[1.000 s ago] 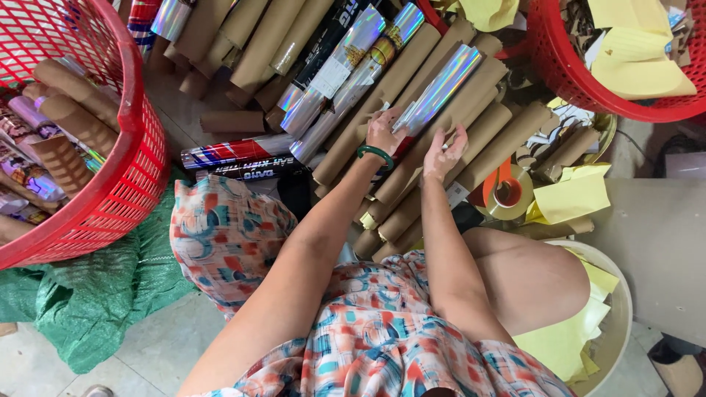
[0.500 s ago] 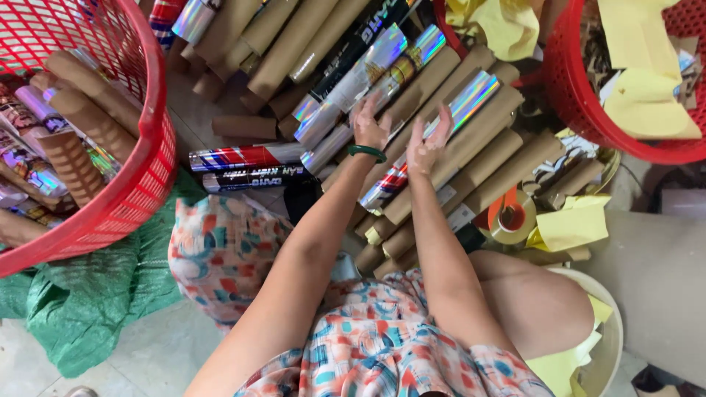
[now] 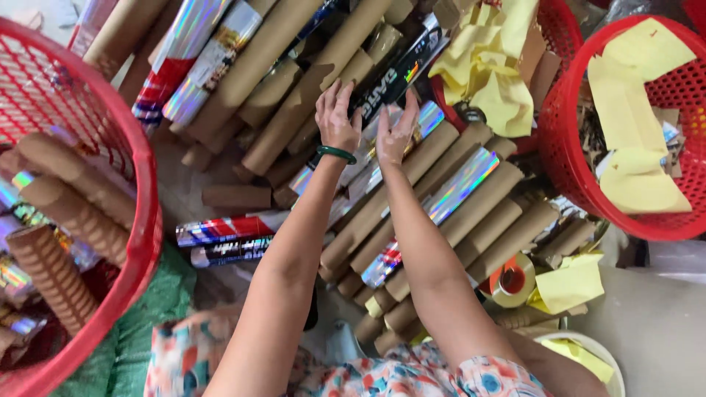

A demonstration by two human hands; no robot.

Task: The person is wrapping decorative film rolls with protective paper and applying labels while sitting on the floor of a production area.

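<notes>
- The left hand [image 3: 336, 117] lies palm down, fingers spread loosely, on a black roll with shiny lettering [image 3: 397, 73]; it grips nothing. A green bangle [image 3: 337, 153] circles its wrist.
- The right hand [image 3: 397, 132] rests just beside it, fingers open and slightly curled, its fingertips touching a holographic foil roll [image 3: 426, 121] — it clasps nothing firmly.
- Both hands sit over a heap of brown cardboard tubes [image 3: 412, 191], which lie slanted on the floor, packed side by side, with silver rainbow foil rolls mixed among them.
- A red-and-silver roll [image 3: 228, 228] lies apart, left of the forearms, on a bare patch of floor.
- A large red mesh basket [image 3: 140, 220] at the left holds ribbed brown tubes — another red basket [image 3: 573, 169] at the right holds yellow paper sheets [image 3: 632, 147].
- A roll of tape [image 3: 511, 283] sits near the right elbow, next to more yellow paper.
- Green cloth [image 3: 140, 338] lies under the left basket; pale grey floor [image 3: 654, 323] shows at the lower right.
</notes>
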